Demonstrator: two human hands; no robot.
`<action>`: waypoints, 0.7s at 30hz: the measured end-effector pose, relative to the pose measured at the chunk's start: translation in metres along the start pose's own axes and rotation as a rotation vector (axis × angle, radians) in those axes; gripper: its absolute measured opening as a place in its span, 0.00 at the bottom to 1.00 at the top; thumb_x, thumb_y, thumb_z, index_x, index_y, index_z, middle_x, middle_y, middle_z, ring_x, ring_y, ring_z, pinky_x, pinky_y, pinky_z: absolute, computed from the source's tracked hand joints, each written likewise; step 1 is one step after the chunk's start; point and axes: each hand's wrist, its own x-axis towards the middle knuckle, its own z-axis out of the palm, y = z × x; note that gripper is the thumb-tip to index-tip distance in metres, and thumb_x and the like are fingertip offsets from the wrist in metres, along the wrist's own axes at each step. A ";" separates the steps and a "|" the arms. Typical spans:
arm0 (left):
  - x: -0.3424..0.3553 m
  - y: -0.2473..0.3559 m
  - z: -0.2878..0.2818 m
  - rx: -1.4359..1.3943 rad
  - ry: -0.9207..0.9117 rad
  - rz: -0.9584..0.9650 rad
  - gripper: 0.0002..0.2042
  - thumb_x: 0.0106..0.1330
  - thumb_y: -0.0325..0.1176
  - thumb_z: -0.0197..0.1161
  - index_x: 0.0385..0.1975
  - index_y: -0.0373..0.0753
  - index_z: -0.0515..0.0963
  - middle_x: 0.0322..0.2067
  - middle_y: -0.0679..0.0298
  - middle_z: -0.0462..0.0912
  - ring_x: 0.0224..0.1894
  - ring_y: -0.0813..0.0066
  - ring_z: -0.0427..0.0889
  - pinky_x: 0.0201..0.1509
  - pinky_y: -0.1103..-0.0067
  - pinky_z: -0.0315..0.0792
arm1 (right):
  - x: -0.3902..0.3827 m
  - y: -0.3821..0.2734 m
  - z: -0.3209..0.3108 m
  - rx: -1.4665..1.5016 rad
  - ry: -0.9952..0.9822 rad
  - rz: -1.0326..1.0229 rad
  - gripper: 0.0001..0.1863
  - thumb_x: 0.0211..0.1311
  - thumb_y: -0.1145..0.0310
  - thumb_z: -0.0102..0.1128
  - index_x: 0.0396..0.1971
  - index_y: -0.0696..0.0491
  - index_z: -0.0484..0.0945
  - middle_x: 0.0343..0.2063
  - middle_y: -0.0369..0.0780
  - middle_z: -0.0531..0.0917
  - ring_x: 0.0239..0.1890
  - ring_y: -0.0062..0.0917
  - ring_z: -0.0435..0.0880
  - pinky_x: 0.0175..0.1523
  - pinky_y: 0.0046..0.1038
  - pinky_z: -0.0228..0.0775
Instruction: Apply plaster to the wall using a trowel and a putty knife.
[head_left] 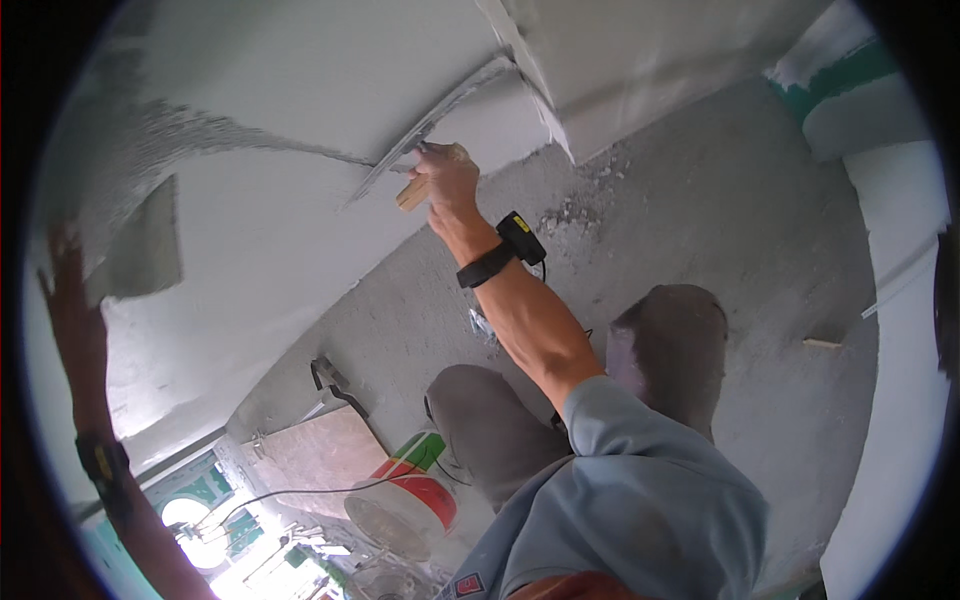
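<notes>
My right hand [452,182] is closed round the wooden handle of a plastering trowel [412,194]. The trowel's long, thin blade lies slantwise against the white plastered wall [330,60], near its lower corner. Rough grey streaks run across the plaster left of the blade. At the far left my left hand [66,250] is up close to the wall, dim and blurred near the picture's rim. Beside it is a flat grey four-sided piece [147,245], which looks like a broad blade. Whether the left hand grips it I cannot tell.
Between my knees and the wall runs a rough concrete floor [400,300] with crumbs of rubble [575,215]. A white bucket with red and green bands [432,495] stands by my left leg, near a pinkish board [320,455] and a dark-handled tool [340,385]. A cable crosses there.
</notes>
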 end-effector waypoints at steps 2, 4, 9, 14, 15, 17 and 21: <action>0.010 0.014 -0.013 0.109 -0.099 -0.077 0.36 0.46 0.10 0.39 0.59 0.46 0.53 0.61 0.64 0.52 0.64 0.68 0.46 0.64 0.57 0.41 | -0.020 -0.016 0.028 -0.035 -0.051 -0.017 0.07 0.44 0.80 0.53 0.26 0.60 0.68 0.26 0.40 0.72 0.26 0.24 0.73 0.34 0.24 0.68; 0.008 0.024 -0.037 0.207 -0.287 -0.188 0.35 0.49 0.11 0.39 0.59 0.48 0.53 0.62 0.69 0.49 0.65 0.74 0.45 0.64 0.56 0.39 | -0.034 -0.034 0.061 0.017 -0.103 -0.018 0.06 0.46 0.79 0.54 0.25 0.59 0.68 0.23 0.38 0.71 0.24 0.24 0.72 0.33 0.24 0.68; -0.038 0.084 -0.110 0.086 -0.346 -0.452 0.33 0.52 0.14 0.44 0.59 0.50 0.53 0.62 0.71 0.48 0.65 0.72 0.44 0.63 0.52 0.38 | -0.077 -0.064 0.106 0.008 -0.153 -0.027 0.05 0.48 0.78 0.54 0.25 0.58 0.68 0.21 0.36 0.70 0.21 0.23 0.71 0.31 0.24 0.68; -0.079 0.104 -0.158 -0.039 -0.430 -0.635 0.34 0.50 0.13 0.45 0.59 0.50 0.54 0.62 0.71 0.48 0.65 0.71 0.44 0.62 0.51 0.37 | -0.113 -0.095 0.175 0.161 -0.253 -0.037 0.06 0.46 0.80 0.52 0.26 0.58 0.67 0.22 0.37 0.70 0.21 0.21 0.70 0.29 0.23 0.67; -0.087 0.104 -0.160 -0.070 -0.482 -0.680 0.34 0.50 0.13 0.45 0.59 0.49 0.54 0.62 0.70 0.48 0.65 0.70 0.43 0.62 0.50 0.37 | -0.117 -0.100 0.189 0.123 -0.280 -0.020 0.07 0.44 0.82 0.49 0.26 0.58 0.66 0.23 0.36 0.69 0.22 0.21 0.69 0.28 0.21 0.65; -0.107 0.108 -0.158 -0.150 -0.480 -0.739 0.35 0.49 0.12 0.45 0.59 0.49 0.53 0.62 0.70 0.48 0.65 0.69 0.43 0.60 0.47 0.37 | -0.125 -0.107 0.214 0.097 -0.323 -0.044 0.07 0.44 0.82 0.48 0.27 0.58 0.66 0.24 0.36 0.69 0.23 0.21 0.69 0.28 0.21 0.64; -0.132 0.116 -0.164 -0.213 -0.515 -0.845 0.35 0.49 0.12 0.45 0.59 0.49 0.53 0.62 0.70 0.48 0.65 0.68 0.42 0.60 0.46 0.37 | -0.145 -0.116 0.265 0.153 -0.398 -0.041 0.05 0.46 0.81 0.47 0.25 0.57 0.65 0.25 0.36 0.68 0.23 0.20 0.68 0.29 0.20 0.63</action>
